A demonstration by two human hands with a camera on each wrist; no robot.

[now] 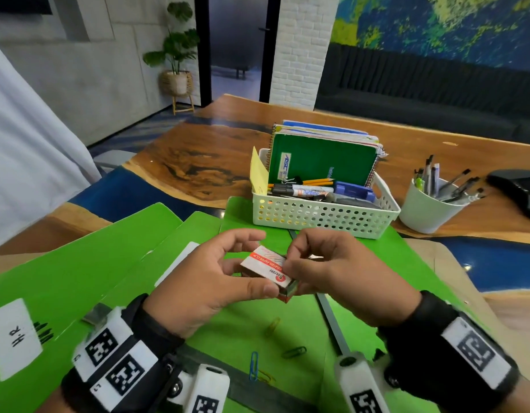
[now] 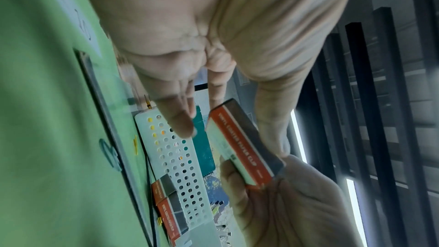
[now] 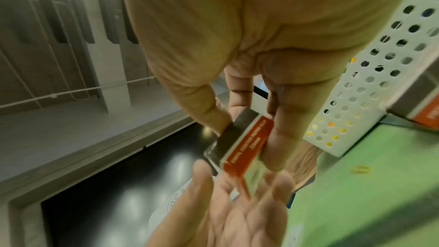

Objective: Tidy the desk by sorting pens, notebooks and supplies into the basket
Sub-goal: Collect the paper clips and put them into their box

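Note:
A small red and white paper clip box (image 1: 265,268) is held above the green folders between both hands. My left hand (image 1: 234,265) pinches it, thumb on the near corner and fingers beneath. My right hand (image 1: 296,257) grips its right end with thumb and fingertips. The same box (image 2: 242,147) shows in the left wrist view and, blurred, as the box (image 3: 242,146) in the right wrist view. Just beyond stands the white perforated basket (image 1: 323,216), holding notebooks, markers, pencils and a stapler. Loose paper clips (image 1: 272,324) lie on the folder below my hands.
Green folders (image 1: 79,278) cover the near desk, with a metal ruler (image 1: 332,320) lying across them. Two more clip boxes (image 2: 168,206) sit against the basket's front wall. A white cup of pens (image 1: 427,210) stands right of the basket. A dark object lies at the far right.

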